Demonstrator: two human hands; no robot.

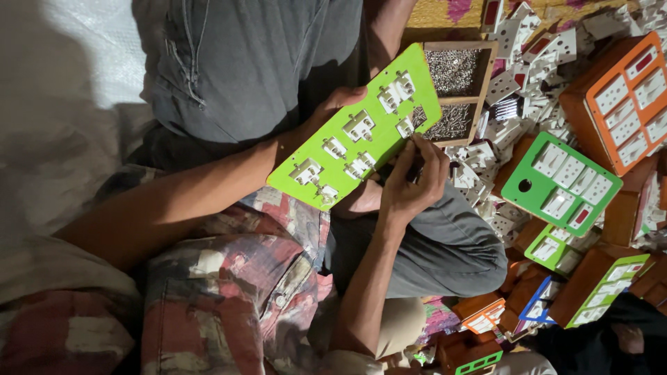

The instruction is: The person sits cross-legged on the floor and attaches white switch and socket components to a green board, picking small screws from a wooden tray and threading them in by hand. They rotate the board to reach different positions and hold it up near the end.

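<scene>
The right hand's (410, 182) fingers (425, 147) are bunched narrow against the lower edge of the green panel (358, 128), touching near a white fitting (405, 127); whether they pinch anything small cannot be told. The left hand (333, 107) grips the panel's upper edge, thumb on top, holding it tilted above the lap. White switch backs (359, 126) stud the panel. Just beyond the panel sits a wooden tray (486, 90) of screws. Further from the panel lie loose white switches (535, 62) and finished boards, green (559, 184) and orange (622, 97).
</scene>
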